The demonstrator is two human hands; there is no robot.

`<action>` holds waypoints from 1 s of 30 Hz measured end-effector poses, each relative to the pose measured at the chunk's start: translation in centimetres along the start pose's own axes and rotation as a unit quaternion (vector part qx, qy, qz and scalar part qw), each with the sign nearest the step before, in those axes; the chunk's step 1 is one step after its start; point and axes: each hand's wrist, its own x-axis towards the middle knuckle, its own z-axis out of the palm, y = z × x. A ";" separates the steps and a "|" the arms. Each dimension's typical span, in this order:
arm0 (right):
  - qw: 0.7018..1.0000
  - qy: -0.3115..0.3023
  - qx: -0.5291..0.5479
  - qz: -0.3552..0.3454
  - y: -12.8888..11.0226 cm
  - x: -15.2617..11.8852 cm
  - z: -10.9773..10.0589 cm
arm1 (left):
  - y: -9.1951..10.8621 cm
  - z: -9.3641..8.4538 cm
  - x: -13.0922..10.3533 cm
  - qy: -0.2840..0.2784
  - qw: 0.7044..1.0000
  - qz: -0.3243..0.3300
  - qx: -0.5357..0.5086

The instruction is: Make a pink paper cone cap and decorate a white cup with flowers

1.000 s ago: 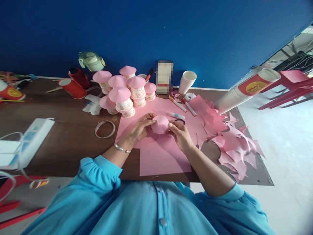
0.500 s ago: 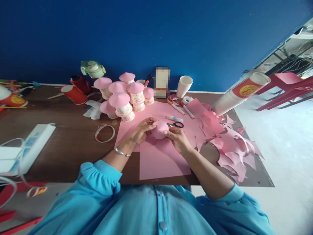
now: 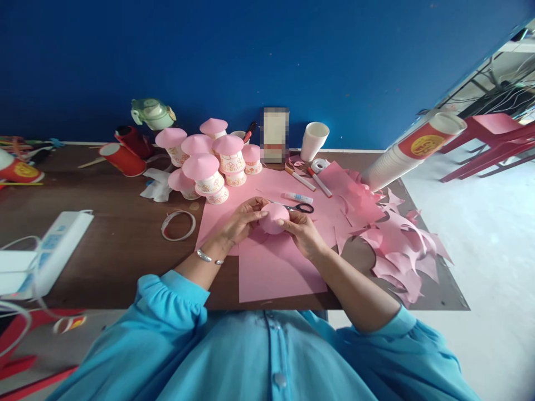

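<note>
Fingers (image 3: 256,215) on pink cone (image 3: 275,218), tip upward

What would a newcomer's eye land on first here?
Probably the cluster of pink paper cones topping patterned cups, left of centre before the blue wall. Next, at centre, the left hand and right hand holding a round pink paper piece. Then the jagged pink offcuts heaped toward the table's right end.

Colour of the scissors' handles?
Black scissors handles, best seen in the head view, beside the right hand.
</note>
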 end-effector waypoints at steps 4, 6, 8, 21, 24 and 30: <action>1.000 0.015 0.003 -0.001 0.3 0.1 0.0 | -0.1 0.0 0.0 0.003 1.000 0.008 0.018; 1.000 0.014 0.007 0.004 0.3 0.0 0.0 | -0.1 0.0 0.0 0.004 1.000 0.002 0.025; 1.000 0.012 0.014 0.009 0.1 -0.1 0.1 | -0.1 -0.1 0.0 0.007 1.000 0.000 0.023; 0.999 0.035 0.017 0.018 -0.7 -0.1 0.0 | -0.3 0.1 -0.1 0.031 0.999 0.033 0.015; 0.999 0.030 0.010 0.021 -0.9 -0.2 0.1 | -0.4 0.1 -0.2 0.031 0.999 0.022 0.024; 0.999 0.026 0.011 0.017 -0.7 -0.3 0.3 | -0.6 0.3 -0.1 0.045 0.998 0.035 0.004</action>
